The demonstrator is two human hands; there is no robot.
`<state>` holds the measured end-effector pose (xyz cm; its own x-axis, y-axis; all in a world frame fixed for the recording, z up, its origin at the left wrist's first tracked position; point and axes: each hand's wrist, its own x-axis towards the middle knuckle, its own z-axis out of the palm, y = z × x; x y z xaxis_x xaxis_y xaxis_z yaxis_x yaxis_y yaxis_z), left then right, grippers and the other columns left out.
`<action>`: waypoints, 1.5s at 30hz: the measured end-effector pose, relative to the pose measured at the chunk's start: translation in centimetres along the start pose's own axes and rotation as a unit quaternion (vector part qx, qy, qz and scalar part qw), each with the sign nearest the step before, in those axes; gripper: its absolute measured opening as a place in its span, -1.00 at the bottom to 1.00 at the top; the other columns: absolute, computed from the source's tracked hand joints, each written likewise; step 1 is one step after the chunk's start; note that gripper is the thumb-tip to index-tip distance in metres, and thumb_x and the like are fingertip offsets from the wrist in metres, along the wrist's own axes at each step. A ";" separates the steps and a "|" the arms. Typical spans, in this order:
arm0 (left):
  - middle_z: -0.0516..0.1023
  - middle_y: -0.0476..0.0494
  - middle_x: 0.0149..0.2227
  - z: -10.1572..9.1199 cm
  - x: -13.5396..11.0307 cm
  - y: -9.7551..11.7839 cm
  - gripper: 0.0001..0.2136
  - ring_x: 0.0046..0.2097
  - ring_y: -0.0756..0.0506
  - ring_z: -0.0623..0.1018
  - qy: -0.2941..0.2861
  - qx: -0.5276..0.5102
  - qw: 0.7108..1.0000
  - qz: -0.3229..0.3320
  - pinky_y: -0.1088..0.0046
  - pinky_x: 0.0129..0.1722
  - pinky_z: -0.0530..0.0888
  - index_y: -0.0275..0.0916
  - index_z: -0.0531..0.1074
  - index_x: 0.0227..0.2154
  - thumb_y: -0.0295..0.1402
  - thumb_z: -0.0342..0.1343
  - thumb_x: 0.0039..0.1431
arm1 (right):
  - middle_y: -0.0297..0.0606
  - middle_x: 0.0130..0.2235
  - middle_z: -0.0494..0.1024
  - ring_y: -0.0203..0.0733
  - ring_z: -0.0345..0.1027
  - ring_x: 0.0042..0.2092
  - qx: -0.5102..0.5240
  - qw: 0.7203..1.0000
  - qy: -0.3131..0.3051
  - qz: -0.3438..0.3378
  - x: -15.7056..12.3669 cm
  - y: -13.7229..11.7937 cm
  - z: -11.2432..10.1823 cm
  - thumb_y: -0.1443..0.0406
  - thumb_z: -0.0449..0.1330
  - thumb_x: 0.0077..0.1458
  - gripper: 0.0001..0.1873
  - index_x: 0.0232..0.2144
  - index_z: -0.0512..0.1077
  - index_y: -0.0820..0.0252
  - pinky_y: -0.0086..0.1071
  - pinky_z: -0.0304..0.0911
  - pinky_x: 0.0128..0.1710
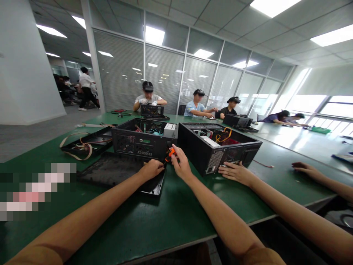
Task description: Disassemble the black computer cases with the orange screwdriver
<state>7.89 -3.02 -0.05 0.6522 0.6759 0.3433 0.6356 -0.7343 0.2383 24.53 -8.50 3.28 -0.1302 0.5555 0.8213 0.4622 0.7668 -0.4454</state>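
My right hand (180,163) is closed round an orange-handled screwdriver (170,154), its tip at the rear corner of an open black computer case (138,141). My left hand (151,169) is curled shut just left of it, resting on a black side panel (116,173) that lies flat before the case; what its fingers hold is hidden. A second open black case (209,147) stands right of my right hand.
A co-worker's hand (234,172) rests against the second case, and their other hand (305,169) lies on the green table (165,217). A tray with cables (85,145) sits at left. Several people work at cases across the table.
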 end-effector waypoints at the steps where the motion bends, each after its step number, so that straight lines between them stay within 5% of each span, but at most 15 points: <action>1: 0.48 -0.08 -0.46 0.1 0.0 -0.1 -0.81 -0.38 -0.02 0.44 0.002 0.006 1.000 0.004 0.54 -0.38 0.27 -0.26 0.45 -0.48 -0.34 -0.03 0.10 | -0.17 -0.08 0.31 -0.28 0.26 -0.17 -0.004 1.000 -0.001 0.001 0.0 0.1 0.0 0.33 -0.08 0.15 -0.54 0.12 0.08 0.10 -0.42 0.29 -0.27; 8: 0.46 -0.14 -0.39 0.3 0.1 -0.4 -0.82 -0.29 -0.05 0.44 0.006 0.053 0.997 0.057 0.51 -0.26 0.31 -0.29 0.43 -0.42 -0.35 -0.05 0.14 | -0.20 -0.13 0.34 -0.25 0.26 -0.16 -0.024 1.000 0.004 -0.004 0.1 0.5 0.0 0.27 0.06 0.08 -0.55 0.05 0.18 0.08 -0.40 0.27 -0.24; 17: 0.44 -0.13 -0.40 -0.3 0.1 0.1 -0.82 -0.28 -0.05 0.44 -0.002 0.076 0.994 0.075 0.49 -0.25 0.32 -0.30 0.41 -0.42 -0.34 -0.04 0.15 | -0.12 -0.05 0.37 -0.33 0.31 -0.32 0.018 0.999 -0.003 0.047 -0.3 0.6 0.3 0.31 -0.05 0.14 -0.53 0.10 -0.03 0.20 -0.41 0.27 -0.29; 27: 0.44 -0.17 -0.32 0.2 0.0 0.0 -0.84 -0.23 -0.08 0.43 0.005 0.080 0.995 0.064 0.44 -0.19 0.32 -0.32 0.38 -0.36 -0.35 -0.05 0.16 | -0.18 -0.20 0.43 -0.27 0.29 -0.32 -0.069 0.997 -0.022 0.032 -0.4 0.6 0.1 0.22 0.06 0.06 -0.60 -0.04 0.25 0.21 -0.38 0.25 -0.27; 41: 0.45 -0.17 -0.35 0.0 0.0 0.0 -0.80 -0.26 -0.07 0.45 -0.002 0.079 0.996 0.045 0.47 -0.23 0.34 -0.31 0.39 -0.38 -0.31 -0.07 0.16 | -0.18 -0.14 0.38 -0.36 0.31 -0.43 -0.032 0.999 -0.026 0.024 -0.4 1.1 0.0 0.27 -0.01 0.12 -0.53 0.10 0.13 0.13 -0.40 0.33 -0.34; 45: 0.46 -0.18 -0.32 0.0 0.1 -0.1 -0.82 -0.22 -0.08 0.45 -0.002 0.068 0.996 0.049 0.46 -0.19 0.33 -0.31 0.40 -0.35 -0.32 -0.05 0.15 | -0.18 -0.15 0.38 -0.31 0.35 -0.33 -0.023 0.999 -0.031 0.007 -0.5 1.0 0.1 0.28 -0.01 0.12 -0.54 0.10 0.13 0.11 -0.37 0.33 -0.27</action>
<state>7.84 -2.88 -0.08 0.7157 0.6012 0.3556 0.6179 -0.7823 0.0789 24.98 -7.94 2.39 -0.1765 0.5856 0.7911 0.5032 0.7445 -0.4388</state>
